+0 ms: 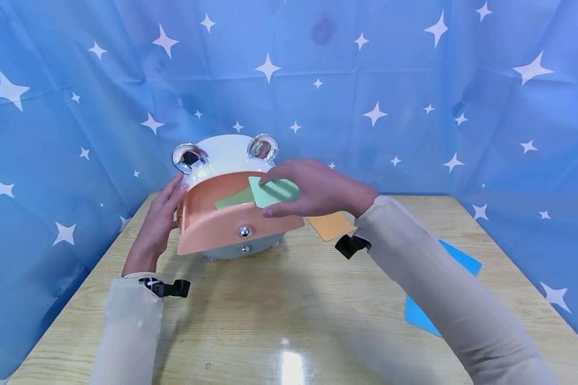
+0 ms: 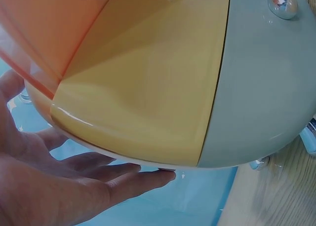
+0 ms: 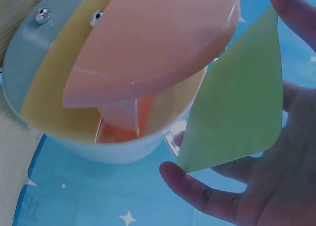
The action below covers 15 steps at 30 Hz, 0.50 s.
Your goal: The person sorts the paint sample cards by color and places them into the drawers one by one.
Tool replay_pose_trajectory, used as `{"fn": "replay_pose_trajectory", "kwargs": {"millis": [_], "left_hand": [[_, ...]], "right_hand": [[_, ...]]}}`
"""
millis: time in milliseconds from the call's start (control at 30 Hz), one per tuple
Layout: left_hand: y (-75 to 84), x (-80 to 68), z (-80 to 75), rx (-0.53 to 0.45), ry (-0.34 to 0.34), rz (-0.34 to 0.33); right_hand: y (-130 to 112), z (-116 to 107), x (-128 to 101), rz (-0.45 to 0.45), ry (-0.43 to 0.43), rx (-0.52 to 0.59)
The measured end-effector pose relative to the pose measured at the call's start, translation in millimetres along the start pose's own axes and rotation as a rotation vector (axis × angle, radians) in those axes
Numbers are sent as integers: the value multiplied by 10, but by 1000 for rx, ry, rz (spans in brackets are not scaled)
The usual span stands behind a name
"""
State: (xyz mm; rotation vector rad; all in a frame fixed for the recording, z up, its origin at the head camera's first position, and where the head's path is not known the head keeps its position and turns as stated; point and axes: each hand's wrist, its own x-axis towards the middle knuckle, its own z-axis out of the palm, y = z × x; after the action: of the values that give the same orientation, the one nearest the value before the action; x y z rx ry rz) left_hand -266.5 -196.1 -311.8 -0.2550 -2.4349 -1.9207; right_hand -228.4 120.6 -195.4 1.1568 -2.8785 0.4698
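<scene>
A rounded drawer box (image 1: 226, 149) with a white top and two shiny silver ears stands on the table. Its top pink drawer (image 1: 212, 235) is pulled out; yellow and grey-blue drawer fronts below are closed in the left wrist view. Inside the pink drawer lies a green card (image 1: 233, 199). My right hand (image 1: 320, 187) holds a pale green card (image 1: 274, 193) by its edges, between thumb and fingers, above the drawer's right part. Against the box's left side rests my left hand (image 1: 156, 219), its fingers extended along the shell in the left wrist view (image 2: 84, 186).
An orange card (image 1: 329, 225) lies on the wooden table (image 1: 270, 321), right of the box. Blue card (image 1: 421, 315) shows on both sides of my right sleeve, which hides the part between. A blue star-patterned curtain (image 1: 318, 107) borders the table behind and at the sides.
</scene>
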Motion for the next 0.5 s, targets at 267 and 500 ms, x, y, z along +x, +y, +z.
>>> {"fn": "replay_pose_trajectory", "kwargs": {"millis": [267, 500], "left_hand": [[30, 37, 11, -4, 7, 10], [-12, 12, -6, -13, 2, -2]], "right_hand": [[-43, -20, 80, -39, -30, 22], [-72, 6, 169, -48, -88, 50]]}}
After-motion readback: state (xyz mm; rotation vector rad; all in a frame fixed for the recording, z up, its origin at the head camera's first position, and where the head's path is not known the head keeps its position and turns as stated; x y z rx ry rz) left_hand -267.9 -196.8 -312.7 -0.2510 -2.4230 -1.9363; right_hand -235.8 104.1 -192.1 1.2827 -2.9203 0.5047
